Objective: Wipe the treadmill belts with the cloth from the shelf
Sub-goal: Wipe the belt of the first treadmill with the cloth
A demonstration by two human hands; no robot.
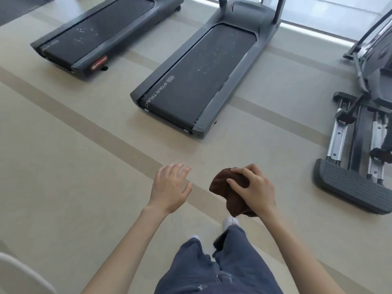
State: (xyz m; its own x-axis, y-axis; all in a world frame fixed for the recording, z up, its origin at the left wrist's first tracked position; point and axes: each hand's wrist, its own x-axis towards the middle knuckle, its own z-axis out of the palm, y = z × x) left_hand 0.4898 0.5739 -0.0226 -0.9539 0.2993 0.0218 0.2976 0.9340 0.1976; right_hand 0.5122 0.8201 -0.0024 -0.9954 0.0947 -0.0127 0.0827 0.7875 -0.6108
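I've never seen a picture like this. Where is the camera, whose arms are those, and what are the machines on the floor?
The camera sits on a person's head, looking forward and down, so the arms are their own. The right hand grips a bunched brown cloth; the left hand is open and empty. Ahead on the beige floor stand two treadmills: a near treadmill with pale specks on its dark belt, and a far treadmill to its left. At the right edge is another exercise machine. No wiping has begun yet.
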